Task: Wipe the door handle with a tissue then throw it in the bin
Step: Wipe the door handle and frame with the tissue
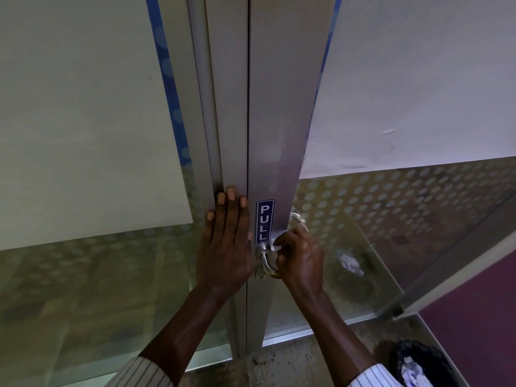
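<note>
A: Where are the hands?

B: The left hand [226, 244] lies flat on the metal door frame [231, 121], palm down, fingers spread and gripping nothing. Its fingertips reach up beside the dark seam between the two frame posts, left of the blue PULL sign [264, 222]

A: And the right one?

B: The right hand [300, 258] is curled shut around the door handle [268, 261], just below the bottom edge of the PULL sign. A white tissue [275, 243] is pinched in its fingers and pressed against the handle's upper part, close to where the handle meets the frame

A: How much of the handle shows?

B: A curved silver loop pokes out under the knuckles, and another bright bit of it shows above the hand, at the right edge of the door post. The rest is covered

A: Is the bin in sight?

B: Yes, the bin [418, 364] sits on the floor at the bottom right corner of the view, lined with a black bag, with crumpled white paper [411, 371] inside. It is well apart from the handle

A: Anything else?

B: Frosted glass panels [405, 208] with a dotted pattern flank the frame. A pale crumpled shape shows in the right panel; whether it is a reflection I cannot tell. Both wrists wear striped sleeves [145, 372]
</note>
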